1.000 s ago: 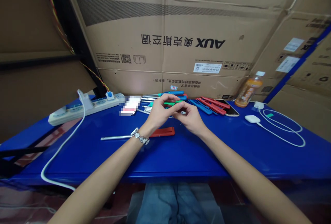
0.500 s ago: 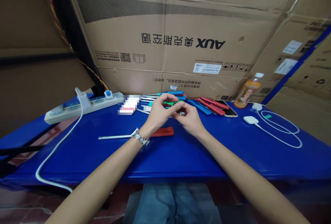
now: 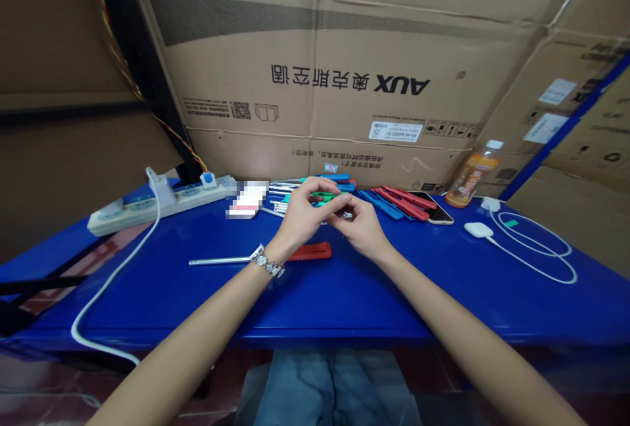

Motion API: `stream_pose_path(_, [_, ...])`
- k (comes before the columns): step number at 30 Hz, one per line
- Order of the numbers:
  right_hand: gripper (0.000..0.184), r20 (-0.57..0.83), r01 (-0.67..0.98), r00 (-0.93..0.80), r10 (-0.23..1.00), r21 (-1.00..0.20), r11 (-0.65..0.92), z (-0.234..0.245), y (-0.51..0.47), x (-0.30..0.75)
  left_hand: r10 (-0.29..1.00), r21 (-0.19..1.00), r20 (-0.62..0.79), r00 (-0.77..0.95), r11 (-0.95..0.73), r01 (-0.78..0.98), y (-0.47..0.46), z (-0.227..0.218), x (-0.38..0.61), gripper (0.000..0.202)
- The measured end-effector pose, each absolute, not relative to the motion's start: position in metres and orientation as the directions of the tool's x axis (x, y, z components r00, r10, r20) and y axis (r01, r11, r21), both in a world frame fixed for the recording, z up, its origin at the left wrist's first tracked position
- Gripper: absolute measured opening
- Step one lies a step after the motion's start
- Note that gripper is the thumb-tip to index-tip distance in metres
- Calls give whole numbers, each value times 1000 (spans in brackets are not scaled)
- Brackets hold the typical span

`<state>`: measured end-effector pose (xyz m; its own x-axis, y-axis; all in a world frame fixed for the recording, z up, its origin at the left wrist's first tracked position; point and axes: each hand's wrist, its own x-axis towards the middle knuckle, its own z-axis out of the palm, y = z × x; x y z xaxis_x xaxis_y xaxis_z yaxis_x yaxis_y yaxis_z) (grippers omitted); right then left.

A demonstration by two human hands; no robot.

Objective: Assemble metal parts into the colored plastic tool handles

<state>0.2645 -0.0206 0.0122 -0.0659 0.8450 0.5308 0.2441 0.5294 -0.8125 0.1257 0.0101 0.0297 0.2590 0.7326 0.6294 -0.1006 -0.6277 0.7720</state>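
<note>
Left hand (image 3: pixel 306 213) and right hand (image 3: pixel 365 228) meet, fingers (image 3: pixel 322 184) curled, hold unclear; green plastic handles (image 3: pixel 323 197) show through the left's arch.

The hands are held close together, the fingertips met or nearly so at the grip. To the left of it, the left hand (image 3: pixel 301 216) is arched, its index finger curved over and its thumb stretched inward. To the right of it, the right hand (image 3: pixel 365 226) is curled, its fingers partly hidden. Behind the grip, the left forearm (image 3: pixel 197 327) and right forearm (image 3: pixel 457 318) are angled inward, spread wider nearer the body.
</note>
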Motion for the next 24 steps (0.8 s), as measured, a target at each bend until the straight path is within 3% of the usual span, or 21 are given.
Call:
stream_pose_path(3, [36, 545, 252, -47, 837, -805, 537, 11, -21, 263, 738, 775, 629, 245, -618, -129, 11, 29, 126, 18])
stream_pose_path(9, [34, 486, 238, -242, 840, -809, 537, 20, -26, 280, 641, 738, 626, 445, -671, -71, 11, 37, 116, 24])
stream_pose_path(17, [40, 524, 233, -44, 851, -822, 519, 13, -20, 268, 723, 775, 628, 288, -612, -156, 9, 29, 125, 18])
stream_pose_path(24, [43, 422, 195, -240, 874, -861, 469, 18, -27, 278, 631, 743, 618, 469, -664, -87, 7, 34, 117, 25])
